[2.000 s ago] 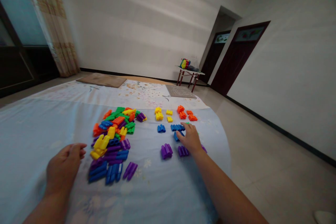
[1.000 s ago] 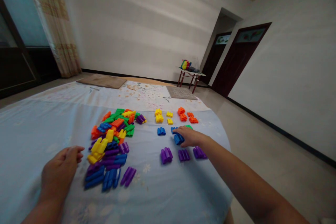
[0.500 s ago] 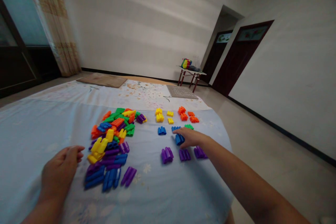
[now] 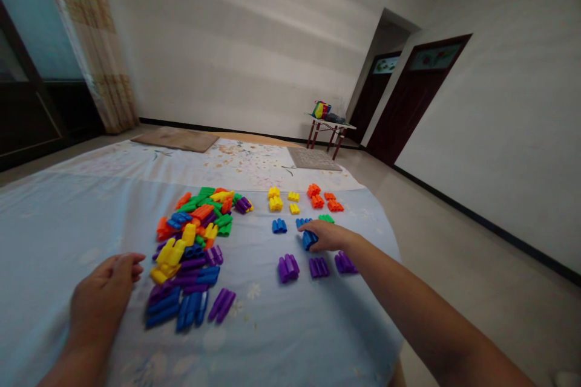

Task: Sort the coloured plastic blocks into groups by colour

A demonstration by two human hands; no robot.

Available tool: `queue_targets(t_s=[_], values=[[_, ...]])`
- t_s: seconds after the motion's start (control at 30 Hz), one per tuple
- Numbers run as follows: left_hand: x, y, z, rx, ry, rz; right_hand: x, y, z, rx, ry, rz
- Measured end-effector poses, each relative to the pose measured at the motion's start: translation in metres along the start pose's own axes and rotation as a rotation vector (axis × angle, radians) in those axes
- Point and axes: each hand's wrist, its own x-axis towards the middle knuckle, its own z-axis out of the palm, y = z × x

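My right hand (image 4: 327, 236) is closed on a blue block (image 4: 309, 240) at the right of the table, just in front of another blue block (image 4: 303, 222). Purple blocks (image 4: 319, 267) lie nearer to me, and a green block (image 4: 326, 218) lies behind the hand. My left hand (image 4: 105, 284) rests at the left with its fingers curled together; whether anything is in them is hidden. Beside it spreads a mixed pile with yellow blocks (image 4: 169, 259), purple, blue, green and orange ones.
Yellow blocks (image 4: 275, 202) and orange blocks (image 4: 316, 201) stand in groups farther back on the blue cloth (image 4: 272, 326). Two flat mats (image 4: 177, 139) lie at the far side. A small table (image 4: 333, 124) with bags stands by the wall.
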Motion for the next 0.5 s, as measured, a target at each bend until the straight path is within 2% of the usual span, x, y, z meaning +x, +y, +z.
queue_targets(t_s=[0.23, 0.37, 0.5], values=[[-0.0011, 0.0024, -0.0004, -0.016, 0.002, -0.006, 0.0009, 0.0013, 0.0058, -0.017, 0.029, -0.015], [-0.0018, 0.0045, -0.0008, 0.004, -0.009, -0.015, 0.002, 0.0021, 0.0023, -0.047, -0.005, -0.029], [-0.005, 0.0086, -0.0029, 0.009, 0.002, -0.011, 0.0041, 0.0031, -0.0014, -0.05, 0.014, -0.017]])
